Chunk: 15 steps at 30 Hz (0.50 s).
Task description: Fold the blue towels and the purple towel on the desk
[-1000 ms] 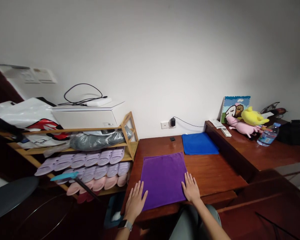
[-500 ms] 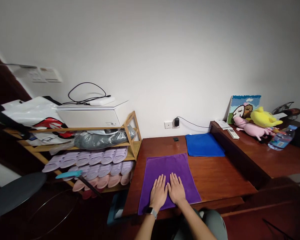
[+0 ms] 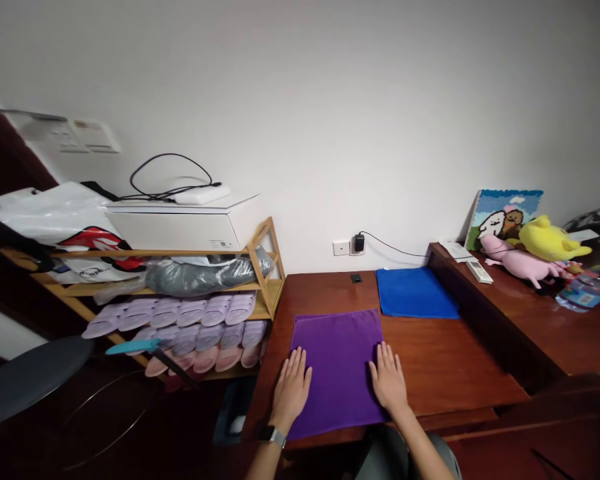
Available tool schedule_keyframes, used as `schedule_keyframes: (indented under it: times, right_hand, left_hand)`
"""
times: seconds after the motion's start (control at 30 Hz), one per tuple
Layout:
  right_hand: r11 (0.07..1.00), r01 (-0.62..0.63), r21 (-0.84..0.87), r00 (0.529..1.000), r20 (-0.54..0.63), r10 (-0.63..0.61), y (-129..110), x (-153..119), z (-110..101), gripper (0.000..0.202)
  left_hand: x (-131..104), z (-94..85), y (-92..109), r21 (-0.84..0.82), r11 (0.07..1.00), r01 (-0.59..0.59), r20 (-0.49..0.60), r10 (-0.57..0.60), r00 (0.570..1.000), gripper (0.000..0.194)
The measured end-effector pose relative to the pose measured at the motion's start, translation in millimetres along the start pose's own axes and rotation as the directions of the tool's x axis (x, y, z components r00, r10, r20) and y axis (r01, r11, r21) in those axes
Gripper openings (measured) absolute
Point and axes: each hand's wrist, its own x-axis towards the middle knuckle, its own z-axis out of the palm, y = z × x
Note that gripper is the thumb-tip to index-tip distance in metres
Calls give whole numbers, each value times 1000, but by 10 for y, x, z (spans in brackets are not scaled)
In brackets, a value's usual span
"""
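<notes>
A purple cloth (image 3: 337, 373) lies spread out on the brown wooden table (image 3: 430, 360). My left hand (image 3: 291, 389) rests flat over its left edge, fingers stretched out, with a watch on the wrist. At the cloth's right edge lies my right hand (image 3: 390, 380), palm down and fingers apart, partly on the wood. Neither hand grips anything. Farther back on the right sits a flat blue cloth (image 3: 417, 293), which no hand touches.
On the left, a wooden rack (image 3: 275, 293) holds slippers, a white box (image 3: 175, 230) and bags. Plush toys (image 3: 550, 240), a remote (image 3: 479, 271) and a bottle (image 3: 587, 287) occupy the right desk. A black plug (image 3: 359, 243) is in the wall socket.
My hands have moved apart from the middle of the purple cloth, the left hand to its left edge, the right hand to its right edge. The view has shifted slightly.
</notes>
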Motion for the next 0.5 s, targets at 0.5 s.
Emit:
schedule_keyframes:
  times: [0.5]
  right_hand:
    - [1000,15,-19,996,92,-13,-231,1001,97,69]
  left_hand:
    - [845,303,-261,16,999,43,52,-44,998,63]
